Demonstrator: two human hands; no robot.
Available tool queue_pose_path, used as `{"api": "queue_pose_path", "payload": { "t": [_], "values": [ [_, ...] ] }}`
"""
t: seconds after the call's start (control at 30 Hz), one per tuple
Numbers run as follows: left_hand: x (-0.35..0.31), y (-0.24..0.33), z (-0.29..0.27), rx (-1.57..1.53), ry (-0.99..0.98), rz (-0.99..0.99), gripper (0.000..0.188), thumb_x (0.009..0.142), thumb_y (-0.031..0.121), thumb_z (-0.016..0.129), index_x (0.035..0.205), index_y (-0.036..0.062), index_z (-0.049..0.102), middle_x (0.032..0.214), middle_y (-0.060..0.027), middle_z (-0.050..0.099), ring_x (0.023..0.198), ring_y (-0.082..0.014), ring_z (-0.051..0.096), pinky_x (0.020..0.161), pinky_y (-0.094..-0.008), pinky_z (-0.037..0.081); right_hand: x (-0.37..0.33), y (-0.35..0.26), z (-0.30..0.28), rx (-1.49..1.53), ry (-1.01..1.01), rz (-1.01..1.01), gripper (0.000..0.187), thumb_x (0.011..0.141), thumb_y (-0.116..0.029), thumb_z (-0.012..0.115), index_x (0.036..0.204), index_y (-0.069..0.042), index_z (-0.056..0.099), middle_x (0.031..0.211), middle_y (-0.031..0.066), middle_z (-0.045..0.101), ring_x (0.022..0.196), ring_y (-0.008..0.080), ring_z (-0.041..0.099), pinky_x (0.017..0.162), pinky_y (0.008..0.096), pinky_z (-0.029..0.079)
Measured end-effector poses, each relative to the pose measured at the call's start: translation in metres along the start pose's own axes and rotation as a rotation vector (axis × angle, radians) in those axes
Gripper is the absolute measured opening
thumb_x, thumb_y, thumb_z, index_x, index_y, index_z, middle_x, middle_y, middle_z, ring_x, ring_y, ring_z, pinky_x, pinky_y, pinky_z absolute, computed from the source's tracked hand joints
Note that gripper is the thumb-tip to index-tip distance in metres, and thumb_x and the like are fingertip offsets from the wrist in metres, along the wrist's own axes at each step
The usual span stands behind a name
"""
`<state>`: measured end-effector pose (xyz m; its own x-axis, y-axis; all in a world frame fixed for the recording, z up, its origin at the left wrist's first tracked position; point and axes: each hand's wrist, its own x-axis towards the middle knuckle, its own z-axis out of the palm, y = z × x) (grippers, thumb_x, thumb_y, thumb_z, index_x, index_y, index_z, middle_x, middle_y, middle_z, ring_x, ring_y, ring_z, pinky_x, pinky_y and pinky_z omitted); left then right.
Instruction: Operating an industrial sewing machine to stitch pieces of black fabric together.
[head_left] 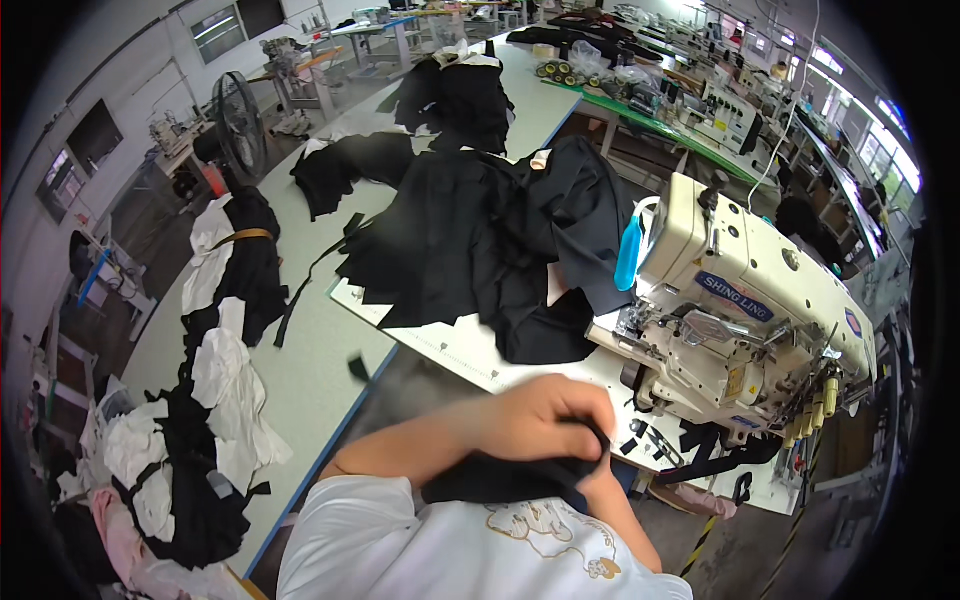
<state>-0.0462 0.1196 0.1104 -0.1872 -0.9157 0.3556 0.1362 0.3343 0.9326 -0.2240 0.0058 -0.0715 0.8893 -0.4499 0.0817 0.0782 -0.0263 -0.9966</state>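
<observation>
Close to my chest, my left hand has its fingers curled around a piece of black cloth. The cloth hangs below that hand, in front of my white shirt. My right hand is at the cloth's right edge; its fingers are mostly hidden behind the left hand and the fabric. Beyond both hands, a large heap of black cloth spreads over the white sewing table. On the right stands a cream sewing machine, with a blue-handled tool at its left side.
Thread snips and black scraps lie by the machine's near side. Thread cones hang at its right. A long pale table on the left carries black and white garment pieces. A floor fan stands beyond it.
</observation>
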Motion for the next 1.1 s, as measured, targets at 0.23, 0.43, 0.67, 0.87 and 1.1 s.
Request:
{"api": "queue_pose_path", "payload": {
  "t": [0.23,0.43,0.67,0.87,1.1],
  "values": [
    [0.008,-0.032,-0.058,0.513,0.239,0.049,0.015,0.091,0.007,0.073,0.104,0.0007,0.075,0.1,-0.0127,0.076,0.092,-0.0272,0.074,0.082,-0.0352,0.056,0.001,-0.036,0.03,0.269,-0.241,0.156,0.034,0.105,-0.028,0.067,0.126,-0.001,0.069,0.119,0.0096,0.074,0.112,0.021,0.067,0.1,0.0387,0.053],
    [0.086,-0.065,-0.169,0.539,0.711,0.117,0.011,0.099,0.007,0.067,0.103,0.0006,0.075,0.084,-0.0046,0.075,0.072,-0.0064,0.065,0.064,-0.0243,0.051,-0.02,-0.027,0.007,-0.117,-0.01,0.288,0.032,0.107,-0.021,0.062,0.127,0.003,0.067,0.121,0.0124,0.075,0.113,0.0202,0.067,0.1,0.0372,0.052],
    [0.209,-0.101,-0.3,1.3,0.989,0.006,0.078,0.085,0.032,0.084,0.151,0.0078,0.051,0.132,-0.0181,0.062,0.129,-0.04,0.055,0.108,-0.0482,0.047,-0.016,-0.024,0.012,-0.25,-0.014,0.435,0.036,0.102,-0.021,0.068,0.128,0.004,0.065,0.114,0.0169,0.076,0.104,0.0215,0.07,0.096,0.0379,0.053],
    [0.212,-0.127,-0.338,1.341,0.732,0.112,0.055,0.088,0.0,0.062,0.142,0.0134,0.061,0.114,-0.0134,0.065,0.1,-0.0387,0.065,0.09,-0.0498,0.053,-0.009,-0.026,-0.005,-0.218,-0.054,0.471,0.03,0.102,-0.019,0.069,0.124,0.002,0.067,0.105,0.0121,0.076,0.098,0.0167,0.068,0.09,0.0349,0.054],
    [0.161,-0.104,-0.307,1.593,0.557,-0.13,0.066,0.087,0.0,0.062,0.15,0.0187,0.053,0.102,-0.0142,0.061,0.083,-0.0395,0.069,0.075,-0.0512,0.058,0.017,-0.016,-0.009,-0.242,-0.173,0.325,0.026,0.1,-0.017,0.069,0.122,-0.003,0.068,0.093,0.0139,0.075,0.082,0.0187,0.069,0.081,0.0324,0.055]
  ]
}}
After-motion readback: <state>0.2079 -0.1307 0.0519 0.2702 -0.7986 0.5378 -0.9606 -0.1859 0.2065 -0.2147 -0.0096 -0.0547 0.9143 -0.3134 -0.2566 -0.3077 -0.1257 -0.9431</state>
